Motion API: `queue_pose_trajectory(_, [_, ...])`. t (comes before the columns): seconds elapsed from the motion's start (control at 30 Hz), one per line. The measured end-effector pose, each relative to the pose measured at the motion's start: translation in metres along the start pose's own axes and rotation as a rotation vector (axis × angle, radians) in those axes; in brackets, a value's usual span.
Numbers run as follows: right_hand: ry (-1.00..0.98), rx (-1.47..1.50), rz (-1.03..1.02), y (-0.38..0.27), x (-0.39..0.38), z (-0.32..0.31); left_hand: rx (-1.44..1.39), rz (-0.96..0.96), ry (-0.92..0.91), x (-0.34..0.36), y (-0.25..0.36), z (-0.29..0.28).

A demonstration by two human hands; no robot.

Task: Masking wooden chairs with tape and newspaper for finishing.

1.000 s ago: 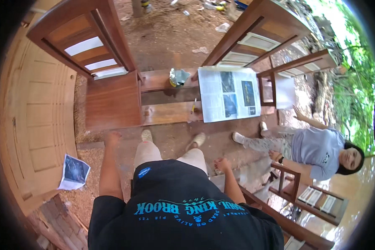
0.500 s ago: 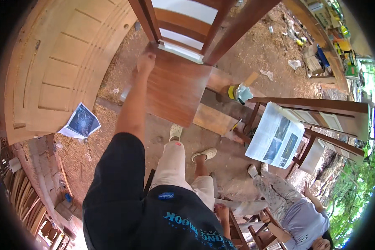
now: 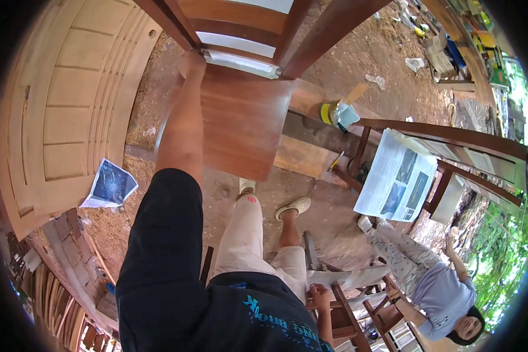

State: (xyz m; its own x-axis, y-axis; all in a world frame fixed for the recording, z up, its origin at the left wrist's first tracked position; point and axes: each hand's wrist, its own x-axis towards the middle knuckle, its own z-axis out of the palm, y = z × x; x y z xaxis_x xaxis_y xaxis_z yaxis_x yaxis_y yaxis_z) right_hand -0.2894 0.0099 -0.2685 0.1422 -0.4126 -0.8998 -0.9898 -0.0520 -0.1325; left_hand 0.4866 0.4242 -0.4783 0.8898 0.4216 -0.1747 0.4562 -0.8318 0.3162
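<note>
Your left hand (image 3: 192,63) is reaching far out ahead of you, arm fully stretched, and it is resting on the top left corner of the reddish-brown wooden panel (image 3: 240,126), right where that panel meets the framed door (image 3: 240,29) above it. The fingers look curled over the panel's edge, gripping it rather than lying flat, though the fisheye bend makes the exact finger spread hard to read. Your right hand (image 3: 318,291) is sitting low and close to your body, closing on the top rail of a small dark wooden frame (image 3: 340,317) beside your right hip; it is well apart from the panel.

So the panel is lying straight ahead of your left hand and up and to the left of your right one. Its long axis is running away from you, from your feet toward the door frame, and only the left hand is touching it.

Just below the panel's near edge, your feet in pale sandals (image 3: 293,206) are standing on the sawdust ground. To the panel's right, a plank (image 3: 302,155) is lying on the ground, with a yellow tin and a pale rag (image 3: 337,113) beyond it. Farther right, a newspaper sheet (image 3: 396,176) is draped over another dark frame. A large pale carved door (image 3: 58,111) is lying to your left, with a printed sheet (image 3: 108,185) near its lower edge. Another person (image 3: 434,287) is sitting at the lower right.
</note>
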Motion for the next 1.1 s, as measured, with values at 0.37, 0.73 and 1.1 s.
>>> queue_pose_trajectory(0.37, [-0.002,0.045,-0.042,-0.008,0.003,0.007,-0.038,0.159,0.079,0.027,-0.026,0.008])
queue_pose_trajectory(0.73, [0.004,-0.062,-0.036,-0.013,0.001,0.013,-0.186,0.297,0.211,-0.078,0.014,-0.024])
queue_pose_trajectory(1.1, [-0.051,0.146,-0.243,-0.009,0.049,-0.008,-0.324,0.456,-0.039,-0.238,0.050,-0.035])
